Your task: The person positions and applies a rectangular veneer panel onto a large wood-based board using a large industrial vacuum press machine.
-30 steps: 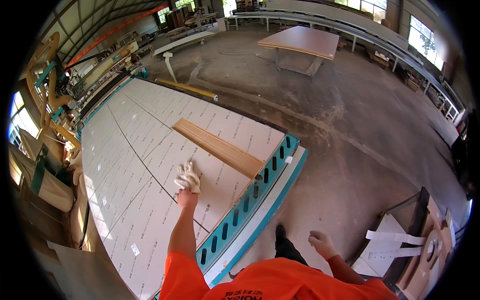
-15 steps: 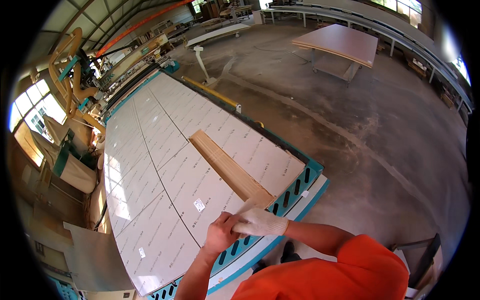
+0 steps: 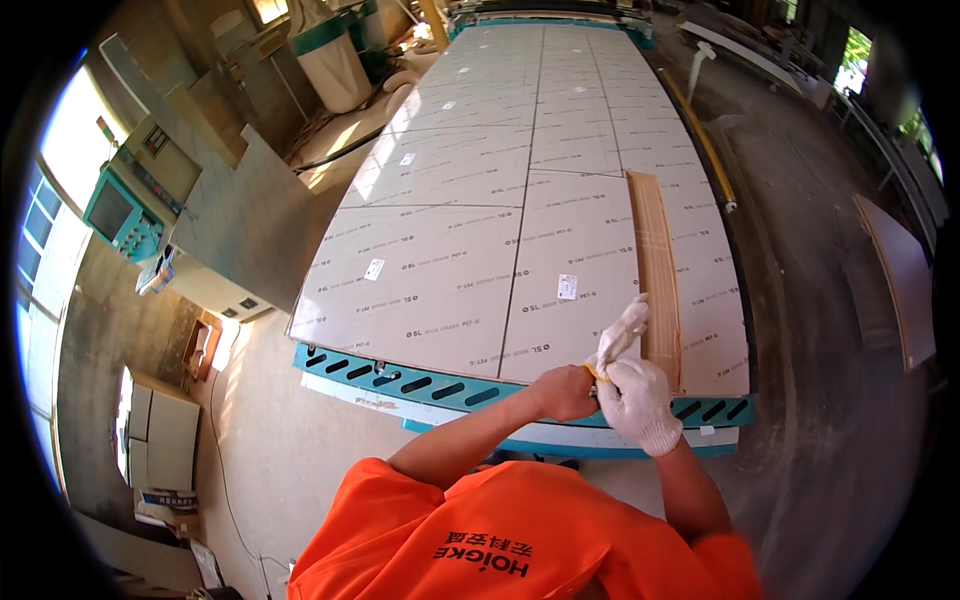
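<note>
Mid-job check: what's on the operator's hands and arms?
The right hand wears a white knit glove ending at the wrist; the left hand is bare. Both forearms are bare below short orange sleeves.

Teal-edged bed (image 3: 431, 389); across it, pale printed panels (image 3: 440, 285)

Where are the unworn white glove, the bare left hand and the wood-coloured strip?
Unworn white glove (image 3: 625, 328): head view, on its upper part.
Bare left hand (image 3: 563, 393): head view, back of the hand.
Wood-coloured strip (image 3: 656, 270): head view, middle of its upper face.
</note>
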Demonstrator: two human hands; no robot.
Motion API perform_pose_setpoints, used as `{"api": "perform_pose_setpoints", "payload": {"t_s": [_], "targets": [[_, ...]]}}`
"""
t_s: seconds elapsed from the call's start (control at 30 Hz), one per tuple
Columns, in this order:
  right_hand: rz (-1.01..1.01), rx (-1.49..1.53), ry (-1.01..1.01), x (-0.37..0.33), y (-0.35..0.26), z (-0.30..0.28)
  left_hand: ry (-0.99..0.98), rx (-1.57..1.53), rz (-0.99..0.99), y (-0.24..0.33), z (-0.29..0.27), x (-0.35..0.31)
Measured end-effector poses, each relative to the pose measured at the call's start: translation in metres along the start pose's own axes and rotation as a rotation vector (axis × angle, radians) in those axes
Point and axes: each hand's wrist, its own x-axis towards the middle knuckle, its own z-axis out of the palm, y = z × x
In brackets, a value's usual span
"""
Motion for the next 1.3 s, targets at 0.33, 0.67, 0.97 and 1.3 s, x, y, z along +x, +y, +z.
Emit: {"api": "perform_pose_setpoints", "payload": {"t_s": [0.33, 0.67, 0.97, 1.3], "targets": [[0.126, 0.022, 0.03, 0.02, -0.018, 0.05, 0.453, -1.884, -0.335, -0.003, -0.048, 0.003], [0.205, 0.155, 0.087, 0.076, -0.037, 0.083, 0.433, -1.27, -0.007, -0.076, -0.073, -0.003], [-0.506, 0.137, 0.027, 0.122, -0.069, 0.161, 0.684, -1.335, -0.548, -0.098, -0.135, -0.034], [-0.564, 0.588, -0.154, 0.161, -0.137, 0.239, 0.401, -1.724, 0.291, -0.205, -0.14, -0.113]]}}
